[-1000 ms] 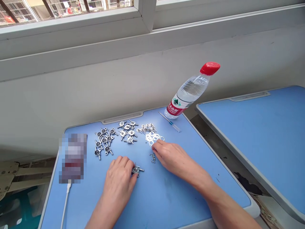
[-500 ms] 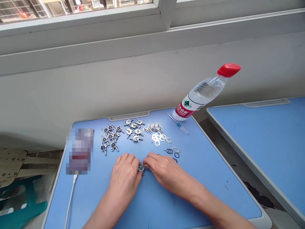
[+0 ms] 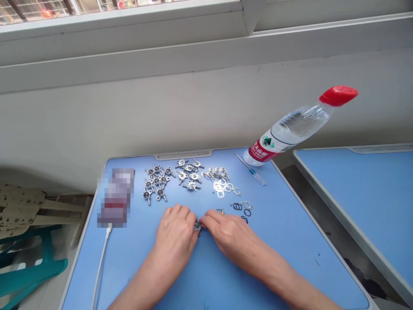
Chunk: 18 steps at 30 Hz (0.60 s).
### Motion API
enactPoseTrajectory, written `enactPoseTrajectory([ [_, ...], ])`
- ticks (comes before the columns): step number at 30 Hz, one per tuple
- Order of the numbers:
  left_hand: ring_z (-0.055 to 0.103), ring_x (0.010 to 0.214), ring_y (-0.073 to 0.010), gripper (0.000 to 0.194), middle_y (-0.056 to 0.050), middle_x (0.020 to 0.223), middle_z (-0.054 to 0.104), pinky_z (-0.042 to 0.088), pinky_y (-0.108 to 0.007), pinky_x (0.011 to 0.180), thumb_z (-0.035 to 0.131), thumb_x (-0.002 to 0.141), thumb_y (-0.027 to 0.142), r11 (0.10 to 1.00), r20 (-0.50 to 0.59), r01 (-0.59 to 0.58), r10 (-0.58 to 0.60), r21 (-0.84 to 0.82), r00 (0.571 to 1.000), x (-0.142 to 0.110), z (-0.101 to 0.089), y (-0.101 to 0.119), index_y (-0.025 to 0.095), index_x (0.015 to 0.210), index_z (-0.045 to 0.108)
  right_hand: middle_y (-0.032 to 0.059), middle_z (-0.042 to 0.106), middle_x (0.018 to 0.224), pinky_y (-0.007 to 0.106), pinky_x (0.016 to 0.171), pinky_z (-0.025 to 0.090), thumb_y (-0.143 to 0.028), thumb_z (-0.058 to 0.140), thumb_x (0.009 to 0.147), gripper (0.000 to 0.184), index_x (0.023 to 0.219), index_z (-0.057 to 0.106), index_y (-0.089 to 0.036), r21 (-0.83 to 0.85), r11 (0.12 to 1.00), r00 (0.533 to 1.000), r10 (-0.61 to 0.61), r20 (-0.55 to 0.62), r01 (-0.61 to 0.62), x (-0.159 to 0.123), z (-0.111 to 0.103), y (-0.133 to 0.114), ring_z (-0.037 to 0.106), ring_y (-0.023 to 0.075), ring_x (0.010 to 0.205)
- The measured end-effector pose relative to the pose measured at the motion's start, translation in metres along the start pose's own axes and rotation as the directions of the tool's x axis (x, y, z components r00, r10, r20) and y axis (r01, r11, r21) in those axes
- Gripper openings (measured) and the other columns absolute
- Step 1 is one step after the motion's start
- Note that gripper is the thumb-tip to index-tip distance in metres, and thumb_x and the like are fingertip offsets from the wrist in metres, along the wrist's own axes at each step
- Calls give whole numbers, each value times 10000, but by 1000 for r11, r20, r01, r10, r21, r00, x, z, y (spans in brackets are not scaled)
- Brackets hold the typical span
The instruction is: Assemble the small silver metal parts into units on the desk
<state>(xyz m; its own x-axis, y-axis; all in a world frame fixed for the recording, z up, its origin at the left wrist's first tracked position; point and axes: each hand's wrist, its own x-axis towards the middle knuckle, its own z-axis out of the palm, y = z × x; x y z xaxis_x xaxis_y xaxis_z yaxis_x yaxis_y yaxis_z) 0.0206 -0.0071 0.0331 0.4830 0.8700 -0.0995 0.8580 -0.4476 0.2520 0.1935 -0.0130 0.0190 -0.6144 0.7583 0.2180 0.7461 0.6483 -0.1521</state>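
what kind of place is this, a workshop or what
Probably a classroom or study room used as a makeshift workspace, not a proper workshop. Small metal parts are laid out on a blue school-style desk, with a small screwdriver and water bottle nearby, and a matching desk alongside.

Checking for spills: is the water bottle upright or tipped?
Tipped: the bottle slants steeply, base at the desk's far edge, red cap raised to the right.

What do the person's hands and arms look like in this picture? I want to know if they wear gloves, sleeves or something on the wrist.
The left hand and right hand are bare, with no gloves, and no ring or watch shows. The left forearm and right forearm are bare too, with no sleeve in view.
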Motion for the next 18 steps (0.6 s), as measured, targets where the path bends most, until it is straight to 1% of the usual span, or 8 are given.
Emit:
enactPoseTrajectory([
  [3,565,789,-222,88,-15,796,607,449,-354,684,641,816,130,1000,-15,-6,6,5,1000,0,2,0,192,783,588,10,520,643,281,454,223,69,324,797,341,736,556,-173,56,998,1000,4,5,-4,1,2,0,410,130,458],
  [6,562,786,-221,76,-16,798,604,449,-355,685,629,827,136,1000,-40,-15,15,4,999,-1,3,-1,192,796,588,27,569,702,270,492,324,-55,370,918,256,870,598,-161,225,973,999,53,-1,-51,3,-7,1,508,148,548],
  [8,561,788,-221,69,-16,807,605,449,-358,689,629,827,140,1000,-45,-19,19,1,999,-1,2,-1,191,808,587,42,612,800,268,577,418,-139,395,960,208,1032,589,-160,407,905,991,135,6,-126,5,-19,3,580,159,675],
  [10,562,792,-221,73,-16,814,609,447,-358,693,638,821,142,1000,-33,-18,18,2,999,-1,1,-1,190,811,584,39,638,882,263,659,468,-159,377,977,236,1111,569,-190,550,806,972,227,53,-218,5,-32,6,609,148,759],
  [11,562,794,-222,76,-16,817,613,446,-358,693,644,819,146,1000,-26,-18,19,3,999,-1,1,-2,191,810,582,36,648,914,262,690,482,-176,372,986,242,1123,569,-207,600,760,964,254,79,-249,5,-37,7,618,144,792],
  [14,562,795,-221,69,-20,826,621,439,-350,693,636,833,163,1000,-23,-24,24,7,999,-1,0,-2,195,812,579,16,675,890,273,729,500,-240,390,996,220,1054,601,-232,693,655,946,297,130,-301,4,-46,10,633,146,815],
  [16,562,799,-219,60,-22,837,624,434,-344,694,623,845,169,1000,-27,-26,27,13,999,-1,0,-2,199,818,578,13,687,899,291,768,501,-256,397,995,222,1002,618,-237,717,632,947,296,127,-294,4,-47,11,634,151,840],
  [18,561,801,-218,58,-21,841,622,432,-341,694,618,849,169,1000,-22,-22,23,20,1000,-2,-1,-2,199,820,578,14,693,922,310,801,495,-255,405,992,225,974,628,-236,714,650,954,287,86,-260,4,-48,10,628,156,857],
])
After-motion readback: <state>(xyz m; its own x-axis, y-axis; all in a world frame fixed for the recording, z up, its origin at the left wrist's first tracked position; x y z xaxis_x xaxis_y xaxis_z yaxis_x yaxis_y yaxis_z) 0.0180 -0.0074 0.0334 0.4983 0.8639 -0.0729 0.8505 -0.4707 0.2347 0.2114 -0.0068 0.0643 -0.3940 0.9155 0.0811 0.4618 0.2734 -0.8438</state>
